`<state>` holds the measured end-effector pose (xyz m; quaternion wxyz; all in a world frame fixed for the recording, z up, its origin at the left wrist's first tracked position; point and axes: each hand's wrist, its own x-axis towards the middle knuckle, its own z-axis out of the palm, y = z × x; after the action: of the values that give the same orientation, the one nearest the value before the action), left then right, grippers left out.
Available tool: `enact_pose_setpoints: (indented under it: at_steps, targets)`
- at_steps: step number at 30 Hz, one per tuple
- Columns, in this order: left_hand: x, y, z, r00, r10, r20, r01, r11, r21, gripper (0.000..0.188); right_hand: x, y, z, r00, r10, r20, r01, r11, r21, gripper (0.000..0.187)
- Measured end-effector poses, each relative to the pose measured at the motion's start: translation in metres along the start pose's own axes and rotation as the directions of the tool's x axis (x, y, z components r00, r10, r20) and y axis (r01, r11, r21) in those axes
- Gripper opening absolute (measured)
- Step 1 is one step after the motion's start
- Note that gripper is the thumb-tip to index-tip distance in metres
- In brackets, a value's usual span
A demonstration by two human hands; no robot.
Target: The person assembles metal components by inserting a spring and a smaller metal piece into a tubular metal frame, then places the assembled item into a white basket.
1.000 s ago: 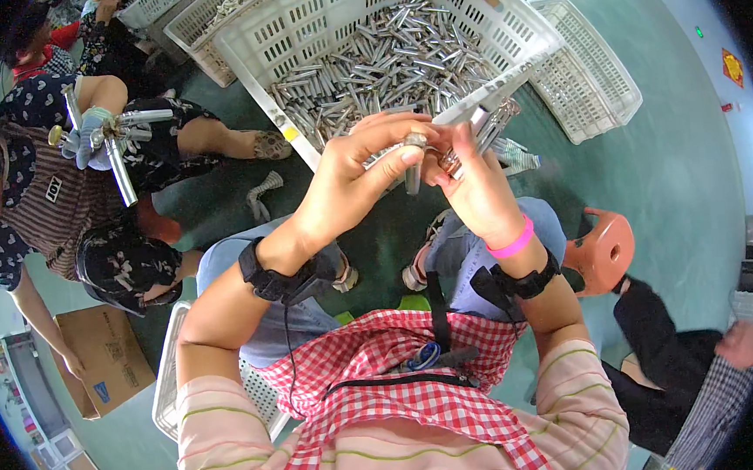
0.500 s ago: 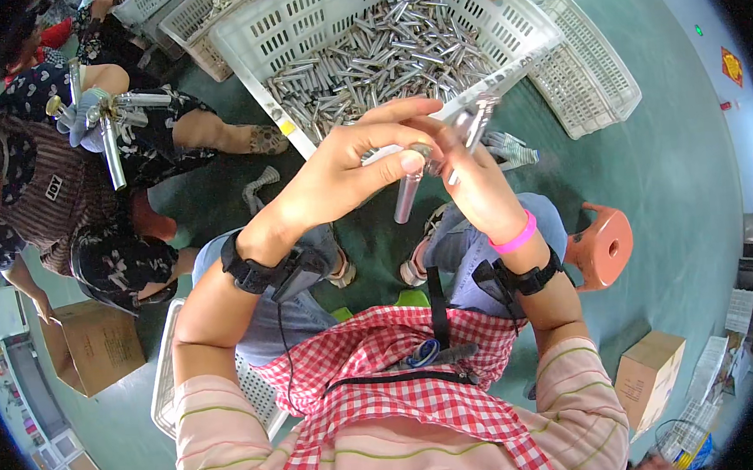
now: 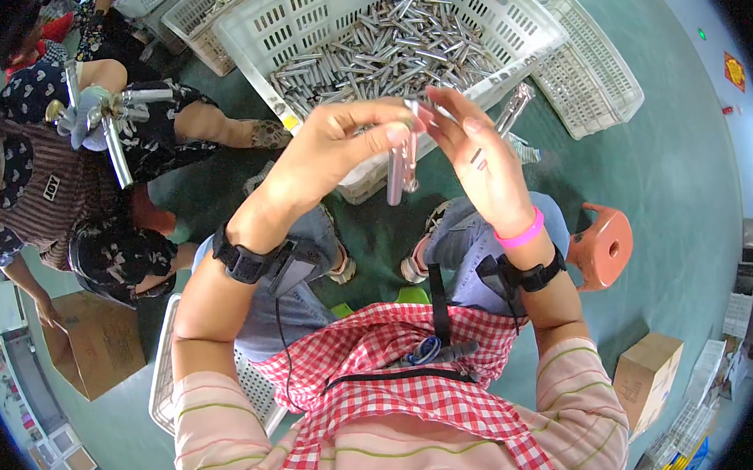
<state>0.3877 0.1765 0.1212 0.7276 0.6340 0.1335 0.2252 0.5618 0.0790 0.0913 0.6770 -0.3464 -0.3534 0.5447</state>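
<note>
In front of the large white crate, my left hand [image 3: 340,146] pinches a shiny metal tube [image 3: 395,177] between thumb and fingertips. The tube hangs downward, with a second blurred shiny piece close beside it. My right hand [image 3: 490,166] is palm up, its fingertips near the left hand's. A second metal tube [image 3: 514,110] sticks out past the far side of the right hand and seems tucked between its fingers, partly hidden by them. Many similar metal tubes [image 3: 381,56] lie heaped inside the white crate [image 3: 246,52].
Another white crate [image 3: 596,71] rests on the floor at the right. An orange stool [image 3: 606,245] and a cardboard box [image 3: 650,380] are nearer on that side. At the left, a seated co-worker's gloved hand [image 3: 93,115] holds several metal tubes, above an open cardboard box [image 3: 96,342].
My fingertips have drawn slightly apart and both hands have shifted a little away from me. The tube in my right hand has turned and moved outward to the right.
</note>
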Motion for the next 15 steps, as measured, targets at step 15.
enact_pose_setpoints:
  at_steps: [15]
  targets:
    - [0.000,-0.015,0.013,0.955,0.298,-0.003,-0.268,0.865,0.425,0.023,-0.004,0.001,-0.002,0.988,0.075,-0.134,-0.087,0.992,-0.088,0.049]
